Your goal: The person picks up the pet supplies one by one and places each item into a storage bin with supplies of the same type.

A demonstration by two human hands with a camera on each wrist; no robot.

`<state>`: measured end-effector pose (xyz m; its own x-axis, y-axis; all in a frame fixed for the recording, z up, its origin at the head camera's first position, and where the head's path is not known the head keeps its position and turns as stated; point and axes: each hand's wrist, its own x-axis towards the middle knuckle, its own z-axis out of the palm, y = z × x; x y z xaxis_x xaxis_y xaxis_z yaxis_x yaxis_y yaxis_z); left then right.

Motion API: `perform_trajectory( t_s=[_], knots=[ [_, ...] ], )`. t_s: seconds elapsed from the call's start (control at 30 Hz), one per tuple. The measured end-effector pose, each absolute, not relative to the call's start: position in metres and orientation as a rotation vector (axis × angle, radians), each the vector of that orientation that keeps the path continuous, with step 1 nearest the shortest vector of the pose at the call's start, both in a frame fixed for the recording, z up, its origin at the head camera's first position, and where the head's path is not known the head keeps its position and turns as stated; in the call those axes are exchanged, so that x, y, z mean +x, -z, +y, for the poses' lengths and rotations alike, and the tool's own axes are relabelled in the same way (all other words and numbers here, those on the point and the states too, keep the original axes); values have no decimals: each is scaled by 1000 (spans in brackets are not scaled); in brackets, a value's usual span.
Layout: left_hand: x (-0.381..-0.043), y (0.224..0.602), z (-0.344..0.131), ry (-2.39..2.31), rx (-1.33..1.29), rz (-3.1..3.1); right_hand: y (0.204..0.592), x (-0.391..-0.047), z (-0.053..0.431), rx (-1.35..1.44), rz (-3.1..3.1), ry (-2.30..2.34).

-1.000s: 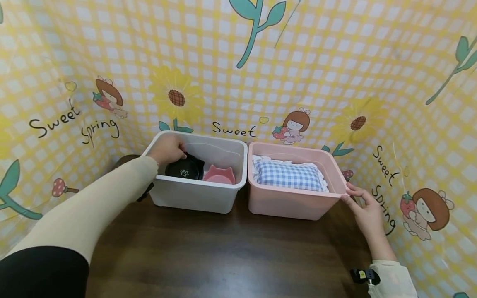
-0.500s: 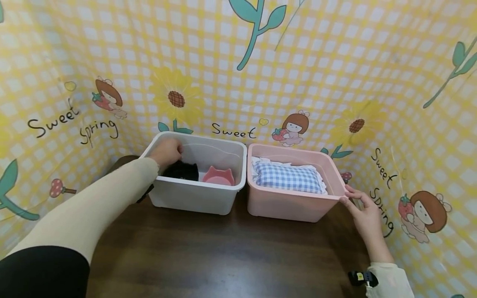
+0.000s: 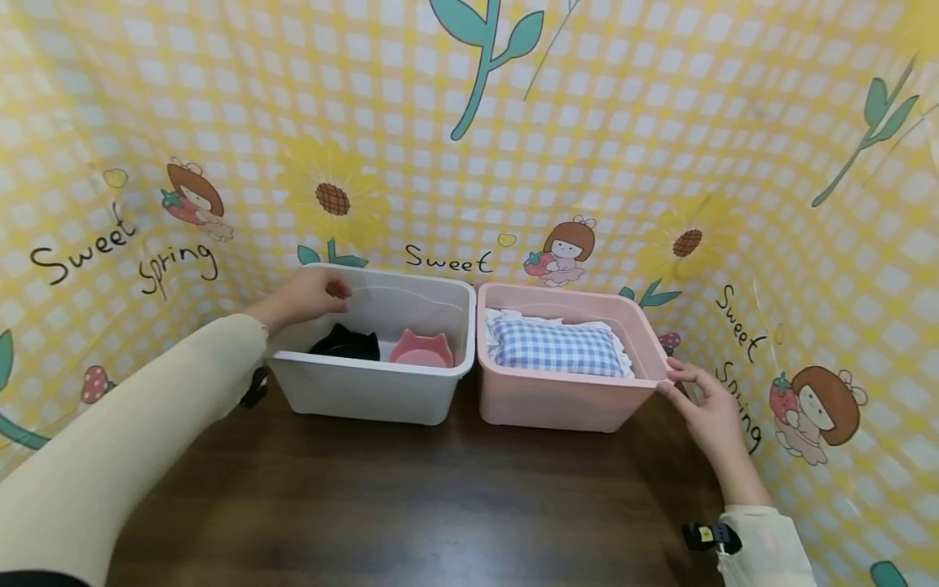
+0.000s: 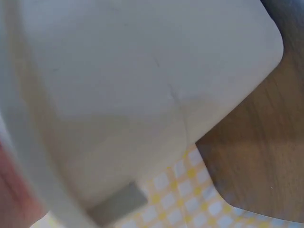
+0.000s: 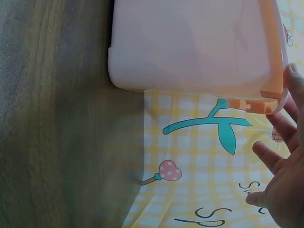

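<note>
My left hand hovers over the left end of a light grey plastic bin, fingers loosely curled and holding nothing. Below it, inside the bin, sits a black cat-eared bowl. A pink cat-eared bowl lies to its right in the same bin. With thumb and fingers, my right hand grips the right front corner rim of a pink bin. A blue-and-white checked pillow with a white ruffle fills much of that bin. In the left wrist view the grey bin's outer wall hides most of the left hand.
Both bins stand side by side at the back of a dark wooden table. Behind and beside them hangs a yellow checked cloth printed with flowers and girls.
The left hand has let go of the black bowl, which now lies lower in the grey bin, and has drawn up and left. The right hand keeps its grip on the rim.
</note>
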<state>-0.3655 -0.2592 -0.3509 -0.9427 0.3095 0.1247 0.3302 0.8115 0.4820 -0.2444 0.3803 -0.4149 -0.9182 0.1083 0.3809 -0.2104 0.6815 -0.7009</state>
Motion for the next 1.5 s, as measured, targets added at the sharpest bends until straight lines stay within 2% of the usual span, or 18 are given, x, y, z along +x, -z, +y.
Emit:
perform_trajectory(
  t_s=[0.27, 0.63, 1.03, 1.5],
  knots=[
    [-343, 336, -275, 938, -455, -2942, 417, -244, 380, 164, -2474, -991],
    [-292, 332, -295, 940, -468, -2790, 419, -246, 372, 269, -2391, -900],
    [-247, 351, -299, 657, -603, -2645, 420, -239, 368, 275, -2424, -776],
    [-209, 370, -313, 611, -581, -2388, 428, -221, 364, 327, -2396, -633]
  ],
)
